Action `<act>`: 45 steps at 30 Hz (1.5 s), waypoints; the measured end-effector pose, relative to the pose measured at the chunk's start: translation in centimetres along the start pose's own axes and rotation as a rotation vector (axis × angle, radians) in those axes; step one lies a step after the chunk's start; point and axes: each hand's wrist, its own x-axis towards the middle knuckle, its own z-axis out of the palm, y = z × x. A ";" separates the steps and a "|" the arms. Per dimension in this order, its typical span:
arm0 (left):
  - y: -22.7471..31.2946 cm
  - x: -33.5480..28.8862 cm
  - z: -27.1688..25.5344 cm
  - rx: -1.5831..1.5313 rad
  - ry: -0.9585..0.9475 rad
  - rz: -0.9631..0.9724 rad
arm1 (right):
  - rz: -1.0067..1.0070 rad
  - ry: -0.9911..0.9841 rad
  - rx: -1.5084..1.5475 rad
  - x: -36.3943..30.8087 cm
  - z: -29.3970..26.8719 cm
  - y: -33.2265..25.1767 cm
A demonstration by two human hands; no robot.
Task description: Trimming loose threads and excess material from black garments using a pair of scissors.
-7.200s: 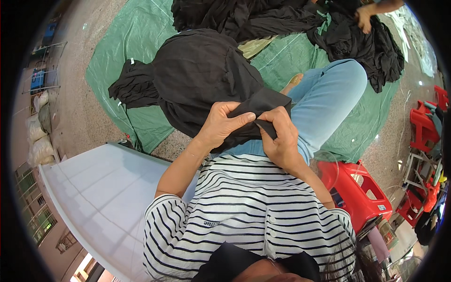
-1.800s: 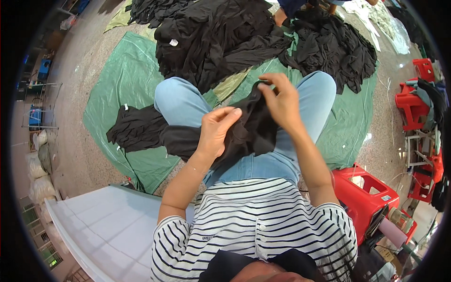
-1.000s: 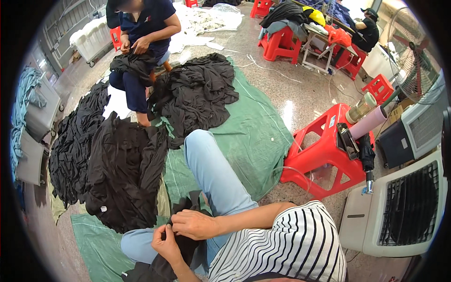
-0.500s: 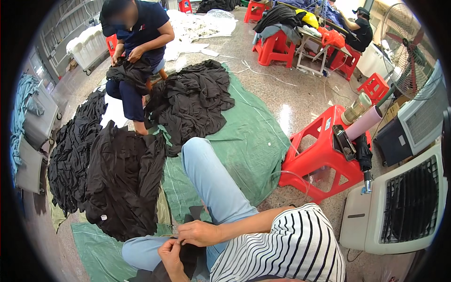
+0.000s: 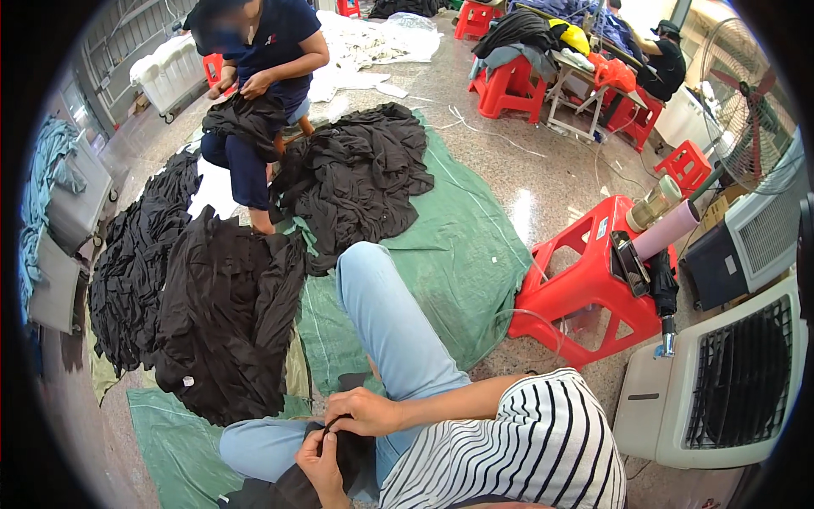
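A piece of black fabric point(image 5: 284, 483) lies across my lap, over my bent legs in light blue jeans. The fingertips of my left hand point(image 5: 320, 462) pinch an edge of it, low in the view. Just above, my right hand point(image 5: 365, 413) is closed on the same edge, and a thin dark fold shows between the two hands. The hands nearly touch. Beyond my knee, a large heap of black garments point(image 5: 225, 314) spreads on the ground to the left.
A co-worker point(image 5: 267, 76) sits ahead handling black cloth, beside another black heap point(image 5: 356, 178). Under me lies a green tarp point(image 5: 449, 254). To the right stand a red stool point(image 5: 585, 280) with a pink bottle point(image 5: 668, 231) and umbrella, an air cooler point(image 5: 661, 399), and a fan point(image 5: 746, 110).
My hands have shifted slightly, with a dark fold now showing between the fingertips. The co-worker's hand has lifted off the cloth a little. The whole view has moved slightly.
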 end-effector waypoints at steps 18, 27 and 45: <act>-0.3 -2.0 2.4 0.256 0.292 0.185 | 0.690 -0.163 0.841 -0.2 0.8 1.1; 1.1 -2.1 2.8 -0.078 0.296 -0.120 | 0.822 -0.228 0.709 0.8 -2.1 -1.2; 1.6 -1.6 1.3 -0.197 -0.128 -0.524 | -0.085 -0.545 -0.226 -3.3 -0.4 -6.5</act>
